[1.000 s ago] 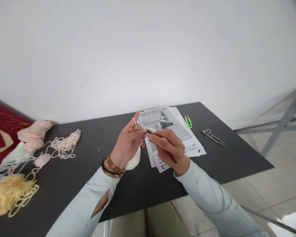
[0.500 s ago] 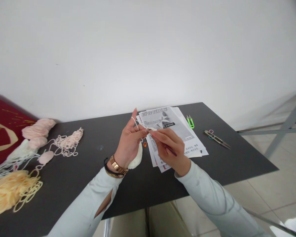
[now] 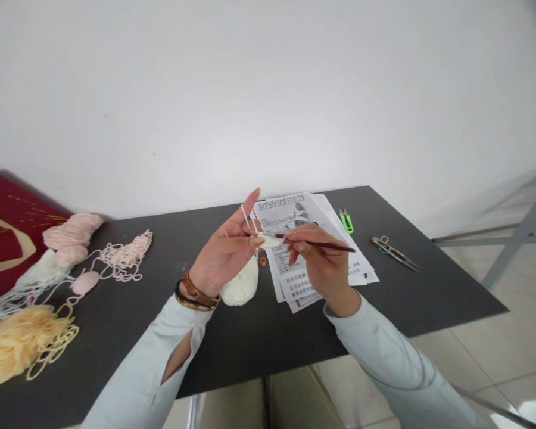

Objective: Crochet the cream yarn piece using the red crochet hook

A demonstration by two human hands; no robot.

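Between thumb and fingers, my left hand (image 3: 226, 253) pinches a small piece of white crochet work (image 3: 270, 240). A strand of white yarn runs up over its raised index finger. My right hand (image 3: 321, 256) grips a dark red crochet hook (image 3: 324, 244), whose tip meets the right end of the crochet piece. Below my left hand a ball of white yarn (image 3: 241, 283) rests on the table. A small orange stitch marker (image 3: 263, 261) lies just beside the ball. Printed sheets (image 3: 301, 280) lie under and behind my right hand.
Green thread snips (image 3: 346, 222) and metal snips (image 3: 395, 254) lie to the right on the black table (image 3: 438, 286). At left are pink yarn (image 3: 71, 232), a loose pink tangle (image 3: 124, 256), yellow yarn (image 3: 18, 345) and a red bag (image 3: 13, 226). A white wall stands behind.
My hands have drawn slightly apart, so the crochet piece shows between them. The hook has swung to point nearly level, its handle now out to the right. More of the white ball is visible.
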